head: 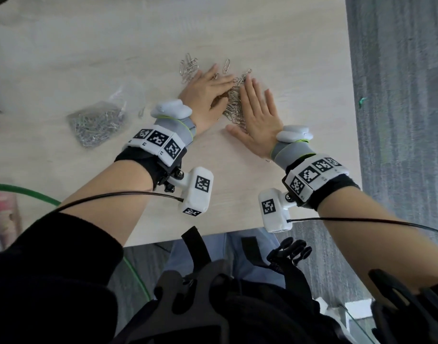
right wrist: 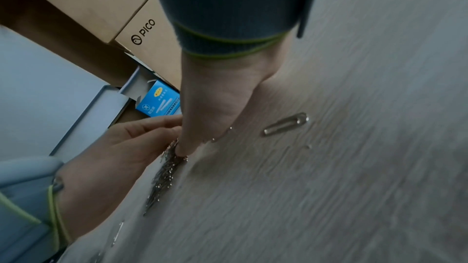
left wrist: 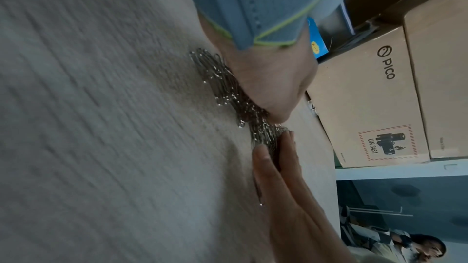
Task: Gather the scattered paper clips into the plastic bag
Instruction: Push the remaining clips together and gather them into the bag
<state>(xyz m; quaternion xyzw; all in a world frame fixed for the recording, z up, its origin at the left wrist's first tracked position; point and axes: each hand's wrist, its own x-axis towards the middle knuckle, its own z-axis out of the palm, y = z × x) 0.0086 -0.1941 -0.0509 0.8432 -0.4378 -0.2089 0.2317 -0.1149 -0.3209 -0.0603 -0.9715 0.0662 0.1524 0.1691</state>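
Observation:
A heap of silver paper clips [head: 234, 105] lies on the pale wooden table [head: 287, 58], squeezed between my two hands. My left hand [head: 208, 93] lies flat with straight fingers on the heap's left side. My right hand [head: 257, 112] presses its palm side against the right of the heap, thumb spread. In the left wrist view my left hand [left wrist: 273, 87] edges the heap [left wrist: 225, 87] and my right hand [left wrist: 291, 187] meets it. The clear plastic bag [head: 98, 122], with many clips inside, lies to the left. More loose clips [head: 188, 67] lie beyond my left fingers.
A single clip [head: 141, 112] lies beside the bag, another [right wrist: 286, 123] right of my right hand [right wrist: 215, 107]. The table's right edge [head: 354, 95] drops to grey carpet. Cardboard boxes [left wrist: 367, 97] and a small blue box [right wrist: 159, 101] stand beyond the table. A person [left wrist: 418, 247] sits far off.

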